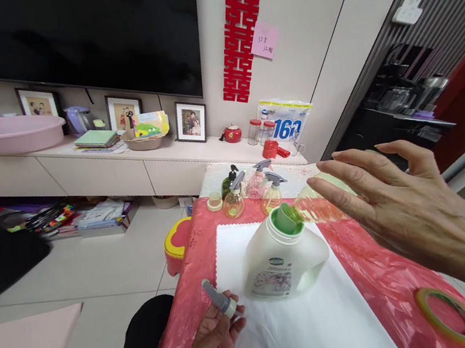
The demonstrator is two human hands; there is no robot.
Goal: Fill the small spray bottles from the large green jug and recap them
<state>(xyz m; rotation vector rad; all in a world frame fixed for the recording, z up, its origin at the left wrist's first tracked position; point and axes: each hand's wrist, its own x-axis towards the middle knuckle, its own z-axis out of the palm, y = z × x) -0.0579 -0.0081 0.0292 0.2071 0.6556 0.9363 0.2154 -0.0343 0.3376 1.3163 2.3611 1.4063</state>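
In my left hand (217, 334), low at the front of the table, a grey spray nozzle (219, 298) with a pale collar is pinched between the fingers. Beside it a large white detergent jug (269, 263) stands upright, uncapped, a green spout (285, 218) in its mouth. A clear, yellowish plastic bottle (309, 208) lies tipped over, its neck at that spout. My right hand (393, 200) is in front of this bottle, fingers stretched and spread; it hides the bottle's far end, and whether it touches the bottle I cannot tell.
Behind the jug stand several spray bottles (234, 202) and a pale cap (214, 201). A roll of tape (450, 316) lies at right on the red tablecloth (190, 347), near a white cloth (287, 343). A yellow-topped stool (178, 242) is left of the table.
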